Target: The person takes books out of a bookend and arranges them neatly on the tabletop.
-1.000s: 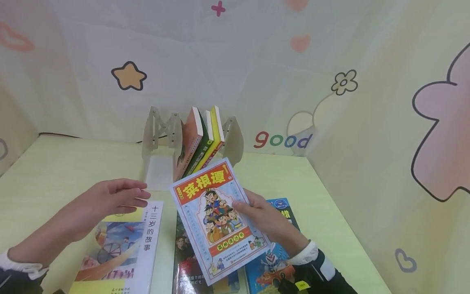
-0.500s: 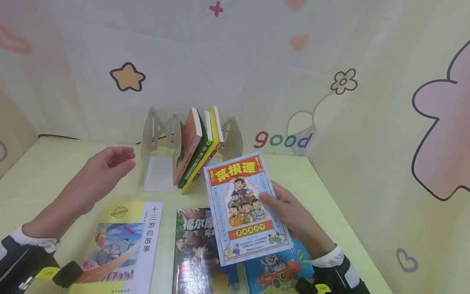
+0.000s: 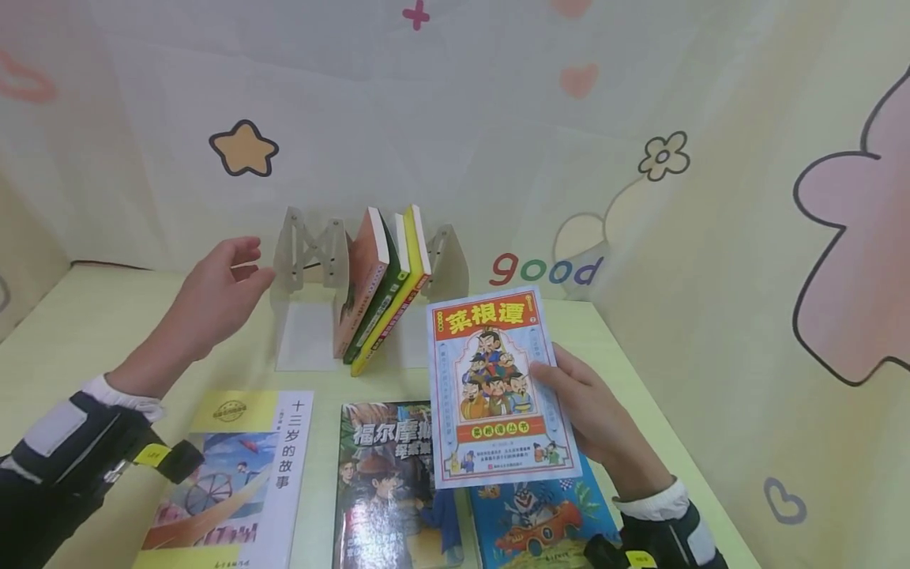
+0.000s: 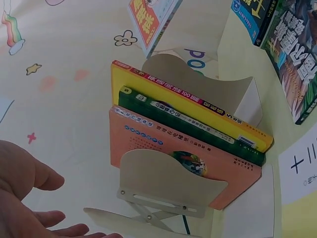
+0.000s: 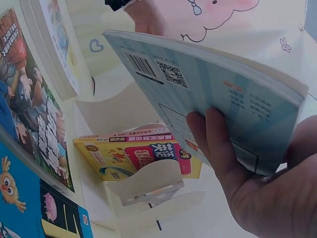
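My right hand (image 3: 590, 411) grips a light-blue book (image 3: 498, 466) by its right edge, thumb on the front cover and fingers behind. The right wrist view shows its back cover (image 5: 198, 84) with a barcode. My left hand (image 3: 220, 300) holds nothing; its fingers are relaxed, beside the left end of a white expandable bookend rack (image 3: 289, 261). In the rack lean a pinkish-orange book (image 3: 366, 269), a green book (image 3: 384, 296) and a yellow book (image 3: 405, 288), tilted to the right. The left wrist view shows their spines, the yellow book (image 4: 198, 104) farthest from that hand.
Three books lie flat at the table's front: a yellow-and-white book (image 3: 235, 474) at left, a dark detective-style book (image 3: 384, 490) in the middle, and a blue cartoon book (image 3: 540, 521) at right, partly under the held one. A patterned cloth wall (image 3: 355, 103) stands behind the rack.
My right hand has carried the light-blue book rightward, away from the rack and turned more upright. My left hand has moved up and forward to the rack's left side.
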`<state>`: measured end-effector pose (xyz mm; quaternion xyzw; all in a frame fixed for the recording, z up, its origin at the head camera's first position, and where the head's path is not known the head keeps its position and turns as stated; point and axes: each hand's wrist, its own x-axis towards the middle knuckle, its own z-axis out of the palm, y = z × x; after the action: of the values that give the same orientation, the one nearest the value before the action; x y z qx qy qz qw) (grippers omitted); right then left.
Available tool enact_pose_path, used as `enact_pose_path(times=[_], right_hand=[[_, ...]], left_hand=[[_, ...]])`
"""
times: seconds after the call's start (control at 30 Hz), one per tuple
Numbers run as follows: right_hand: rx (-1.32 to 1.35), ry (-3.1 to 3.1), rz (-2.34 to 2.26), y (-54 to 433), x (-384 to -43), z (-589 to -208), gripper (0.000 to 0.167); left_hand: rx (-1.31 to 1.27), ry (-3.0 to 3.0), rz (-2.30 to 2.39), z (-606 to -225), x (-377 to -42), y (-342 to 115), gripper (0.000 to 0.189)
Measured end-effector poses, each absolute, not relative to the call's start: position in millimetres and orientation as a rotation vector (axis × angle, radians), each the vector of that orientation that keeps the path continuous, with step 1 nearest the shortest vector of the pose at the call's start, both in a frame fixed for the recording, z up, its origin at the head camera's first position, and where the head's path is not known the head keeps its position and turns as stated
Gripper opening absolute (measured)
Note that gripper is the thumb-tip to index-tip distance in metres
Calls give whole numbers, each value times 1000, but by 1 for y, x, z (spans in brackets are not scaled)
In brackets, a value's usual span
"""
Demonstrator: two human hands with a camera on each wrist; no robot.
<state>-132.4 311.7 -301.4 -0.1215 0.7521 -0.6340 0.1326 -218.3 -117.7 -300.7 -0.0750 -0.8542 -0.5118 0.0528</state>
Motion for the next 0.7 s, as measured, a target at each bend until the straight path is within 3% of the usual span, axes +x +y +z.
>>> enact_pose_path(times=[0.3, 0.7], right_hand=[[-344, 2137, -1878, 316, -130, -300, 57], [-277, 2089, -1891, 316, -129, -318, 59]], left_hand=[[-220, -2618, -1596, -308, -244, -113, 72], [-192, -2571, -1702, -316, -251, -108, 75]])
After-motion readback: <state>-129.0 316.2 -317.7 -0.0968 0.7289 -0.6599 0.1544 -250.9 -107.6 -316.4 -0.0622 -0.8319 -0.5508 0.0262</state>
